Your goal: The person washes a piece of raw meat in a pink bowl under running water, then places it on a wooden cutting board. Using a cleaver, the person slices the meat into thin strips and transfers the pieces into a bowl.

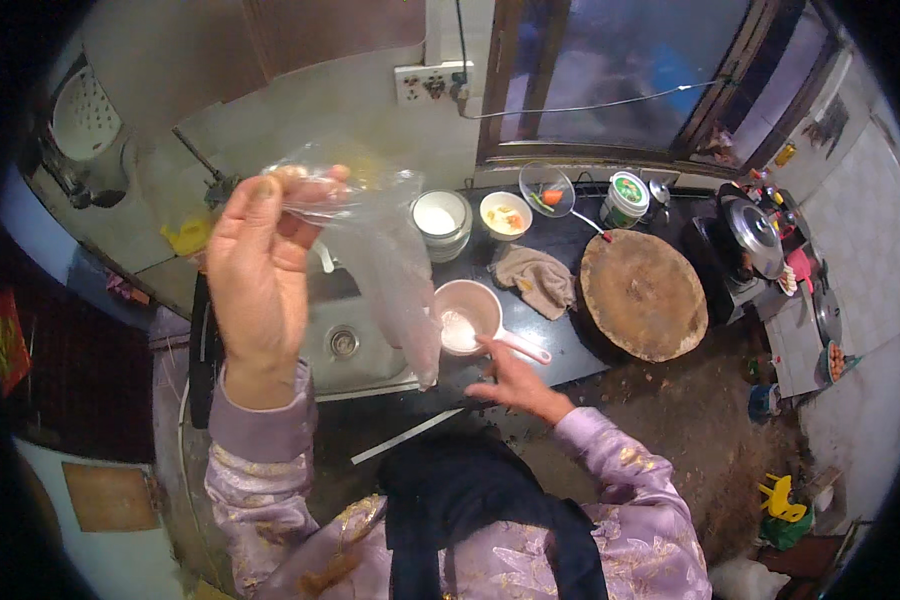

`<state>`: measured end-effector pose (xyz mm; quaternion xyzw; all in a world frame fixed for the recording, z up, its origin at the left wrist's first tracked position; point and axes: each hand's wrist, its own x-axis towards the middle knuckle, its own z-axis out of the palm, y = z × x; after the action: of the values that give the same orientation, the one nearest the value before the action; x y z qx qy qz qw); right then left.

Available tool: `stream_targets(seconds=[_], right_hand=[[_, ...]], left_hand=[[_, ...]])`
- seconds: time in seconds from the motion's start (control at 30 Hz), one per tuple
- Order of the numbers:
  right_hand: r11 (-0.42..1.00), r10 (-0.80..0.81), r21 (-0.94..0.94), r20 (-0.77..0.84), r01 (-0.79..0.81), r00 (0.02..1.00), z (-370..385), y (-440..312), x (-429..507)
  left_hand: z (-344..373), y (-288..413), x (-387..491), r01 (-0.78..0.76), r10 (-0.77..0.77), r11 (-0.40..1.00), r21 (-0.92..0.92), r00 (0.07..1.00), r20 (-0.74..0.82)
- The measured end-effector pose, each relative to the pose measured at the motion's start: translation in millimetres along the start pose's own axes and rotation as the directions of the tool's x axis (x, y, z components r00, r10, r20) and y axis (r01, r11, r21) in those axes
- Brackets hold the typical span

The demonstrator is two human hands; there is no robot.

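My left hand (259,277) is raised on the left, its thumb and fingers pinched on the gathered top of a clear plastic bag (394,255). The bag hangs down beside a pink plastic dipper (474,294), and its lower end looks filled with something pale that I cannot make out. White powder or grain (457,331) lies in the bottom of the dipper, which stands on the dark countertop (570,352) with its handle pointing right. At the dipper's near rim is my right hand (521,381), index finger stretched out, thumb apart; whether the fingertip touches the rim is unclear.
A steel sink (322,307) lies behind the bag. Stacked bowls (450,244), a bowl of food (505,236), a glass bowl (529,180) and a lidded tub (624,206) line the back. A cloth (536,277), a round chopping block (645,296) and a lidded pot (754,229) are rightward.
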<state>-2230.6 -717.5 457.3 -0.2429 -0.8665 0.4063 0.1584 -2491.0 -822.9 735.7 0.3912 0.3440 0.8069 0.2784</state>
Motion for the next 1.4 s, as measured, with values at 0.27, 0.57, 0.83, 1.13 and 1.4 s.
stream_targets(seconds=[0.27,0.57,0.83,1.13,1.4], right_hand=[[0.763,0.301,0.642,-0.257,-0.070,0.918,12,-28,36],[0.681,0.465,0.732,-0.397,-0.033,0.792,18,-20,57],[0.989,0.008,0.134,-0.508,0.070,0.861,20,-44,25],[0.625,0.480,0.776,-0.471,0.088,0.740,24,-47,60],[0.855,0.046,0.450,-0.563,0.259,0.825,-58,36,58]], left_hand=[[55,-58,6,0.025,-0.023,0.986,-0.166,1.000,0.018],[110,-81,8,0.091,-0.115,0.960,-0.266,0.991,-0.075],[121,-73,27,0.078,-0.108,0.968,-0.239,0.988,-0.114],[127,-86,26,0.079,-0.112,0.973,-0.218,0.984,-0.141],[47,-62,32,0.203,-0.202,0.979,0.005,0.975,-0.090]])
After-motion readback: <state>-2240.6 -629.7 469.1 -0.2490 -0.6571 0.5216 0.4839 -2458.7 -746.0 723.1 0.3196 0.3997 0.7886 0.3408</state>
